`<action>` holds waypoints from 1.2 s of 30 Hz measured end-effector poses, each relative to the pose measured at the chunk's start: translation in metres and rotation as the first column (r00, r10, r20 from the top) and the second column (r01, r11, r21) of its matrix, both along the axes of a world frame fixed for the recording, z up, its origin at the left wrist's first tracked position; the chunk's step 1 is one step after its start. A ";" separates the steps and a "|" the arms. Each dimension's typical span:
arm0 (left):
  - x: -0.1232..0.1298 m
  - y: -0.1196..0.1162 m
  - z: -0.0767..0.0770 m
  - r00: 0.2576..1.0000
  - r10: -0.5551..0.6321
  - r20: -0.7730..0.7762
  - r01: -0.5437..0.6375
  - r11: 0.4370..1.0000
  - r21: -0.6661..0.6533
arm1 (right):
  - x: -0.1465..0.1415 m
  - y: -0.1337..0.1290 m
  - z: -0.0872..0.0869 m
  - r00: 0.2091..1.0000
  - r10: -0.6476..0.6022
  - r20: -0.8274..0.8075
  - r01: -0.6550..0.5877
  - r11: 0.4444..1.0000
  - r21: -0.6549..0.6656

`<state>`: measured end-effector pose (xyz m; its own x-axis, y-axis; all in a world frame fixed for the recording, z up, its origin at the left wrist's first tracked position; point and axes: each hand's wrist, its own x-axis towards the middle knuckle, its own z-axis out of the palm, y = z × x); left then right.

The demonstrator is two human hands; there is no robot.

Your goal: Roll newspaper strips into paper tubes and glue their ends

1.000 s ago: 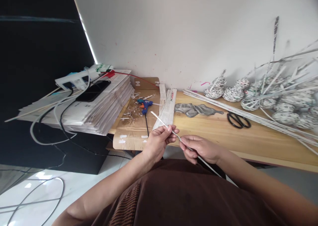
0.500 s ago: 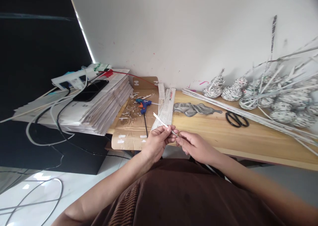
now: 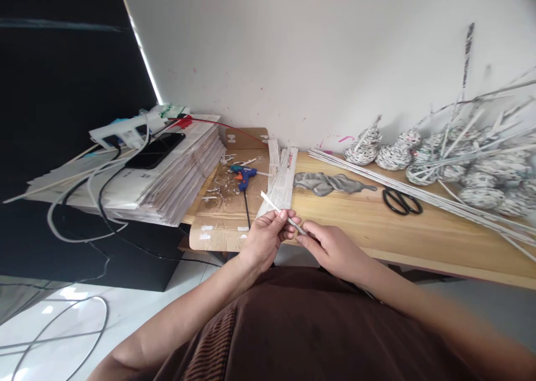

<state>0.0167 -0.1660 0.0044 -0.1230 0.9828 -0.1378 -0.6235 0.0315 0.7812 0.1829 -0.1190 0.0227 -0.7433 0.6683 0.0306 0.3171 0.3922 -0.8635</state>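
A thin white strip of rolled paper [image 3: 270, 201] runs slantwise through both of my hands, its pale flat end pointing up and left. My left hand [image 3: 271, 230] pinches it between thumb and fingers. Just to the right, my right hand [image 3: 324, 244] grips the lower part of the same paper tube, close to the left fingertips. The tube's far end is hidden behind my right hand. Beyond my hands, printed paper strips [image 3: 285, 174] lie on the wooden table [image 3: 355, 224], with a grey cloth [image 3: 326, 184] beside them.
A blue glue gun [image 3: 245, 177] lies on cardboard [image 3: 221, 237] among paper scraps. On the left, a phone [image 3: 154, 150] and cables top a paper stack [image 3: 201, 163]. Black scissors [image 3: 402, 201], long paper sticks [image 3: 377, 177] and several woven paper shapes [image 3: 393, 156] lie to the right.
The view has shifted slightly. My right hand has slid a little along the paper tube, away from the left, so more of the tube shows between them.
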 end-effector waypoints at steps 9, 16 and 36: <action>-0.001 -0.001 0.003 1.000 0.020 -0.011 -0.020 1.000 -0.009 | 0.003 0.010 -0.008 0.969 0.137 -0.204 -0.238 0.728 -0.643; -0.001 0.000 0.003 1.000 0.025 -0.018 -0.025 1.000 -0.006 | -0.002 0.008 -0.007 0.981 0.072 -0.181 -0.166 0.797 -0.580; 0.002 -0.002 0.001 0.994 0.038 -0.102 -0.046 0.996 -0.075 | -0.006 -0.001 -0.004 0.994 -0.062 0.092 0.045 0.984 0.171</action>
<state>0.0183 -0.1677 0.0055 -0.1812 0.9634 -0.1974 -0.5438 0.0691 0.8364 0.1764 -0.1201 0.0191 -0.7116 0.6985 0.0755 0.4204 0.5093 -0.7509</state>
